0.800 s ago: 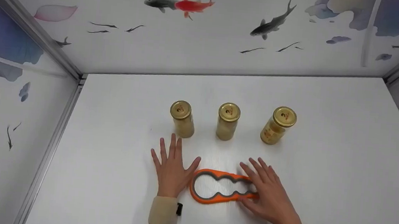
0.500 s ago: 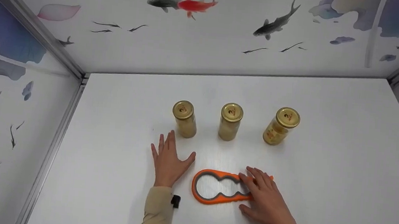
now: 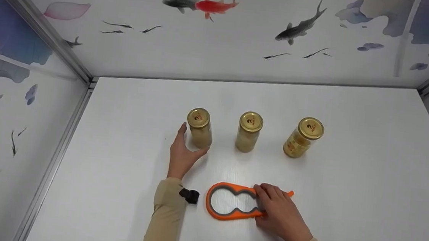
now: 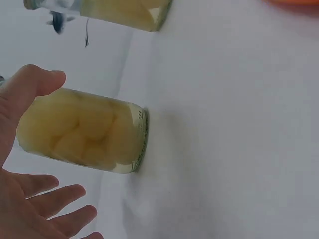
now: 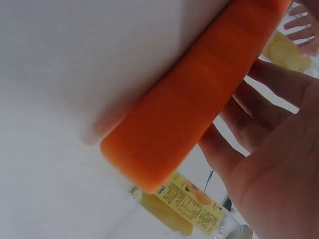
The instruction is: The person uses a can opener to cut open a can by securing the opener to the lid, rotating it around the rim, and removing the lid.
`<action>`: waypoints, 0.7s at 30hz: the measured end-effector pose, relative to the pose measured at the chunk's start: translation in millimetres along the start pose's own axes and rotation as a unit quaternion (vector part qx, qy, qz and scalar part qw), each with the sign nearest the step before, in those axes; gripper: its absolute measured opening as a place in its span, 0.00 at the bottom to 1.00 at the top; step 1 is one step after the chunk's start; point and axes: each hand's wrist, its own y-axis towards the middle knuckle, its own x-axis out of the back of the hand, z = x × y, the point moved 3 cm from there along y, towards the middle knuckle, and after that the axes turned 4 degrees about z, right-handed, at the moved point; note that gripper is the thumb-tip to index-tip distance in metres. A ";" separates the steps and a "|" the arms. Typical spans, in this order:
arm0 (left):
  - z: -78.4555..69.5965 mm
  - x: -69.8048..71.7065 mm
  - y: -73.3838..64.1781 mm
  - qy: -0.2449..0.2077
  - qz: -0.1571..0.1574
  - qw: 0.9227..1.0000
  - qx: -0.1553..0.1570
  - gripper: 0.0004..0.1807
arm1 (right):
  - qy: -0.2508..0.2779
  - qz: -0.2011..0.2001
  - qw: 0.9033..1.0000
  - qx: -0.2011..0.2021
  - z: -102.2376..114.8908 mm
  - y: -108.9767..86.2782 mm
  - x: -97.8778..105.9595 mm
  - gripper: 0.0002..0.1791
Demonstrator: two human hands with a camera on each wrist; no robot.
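Observation:
My left hand is around the near left side of the left glass jar, which stands upright under a gold lid. In the left wrist view the thumb reaches across the jar, which has pale yellow fruit chunks inside; the other fingers are spread with a gap to the glass. My right hand grips the narrow handle end of an orange jar opener with grey scalloped inner edges. The opener shows its side in the right wrist view, fingers behind it. The hand covers part of the handle.
Two more gold-lidded jars stand on the white table: a middle jar and a right jar with a yellow label. Behind rises a wall printed with fish; another wall borders the left.
My left hand has moved from beside the opener's ring forward to the left jar. My right hand's fingers have closed over the opener's handle. The view has shifted slightly.

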 end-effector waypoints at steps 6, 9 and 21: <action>-0.8 -3.5 10.9 -0.094 0.021 0.995 0.014 0.51 | 0.002 0.009 1.000 0.014 -0.5 2.9 3.5 0.37; -3.0 -5.6 15.5 -0.115 0.026 0.993 0.014 0.51 | 0.000 0.005 1.000 0.024 -1.3 3.3 5.9 0.36; -6.2 -13.6 31.0 -0.144 0.024 0.989 0.028 0.54 | -0.052 -0.027 0.992 0.110 -13.4 -2.1 13.2 0.35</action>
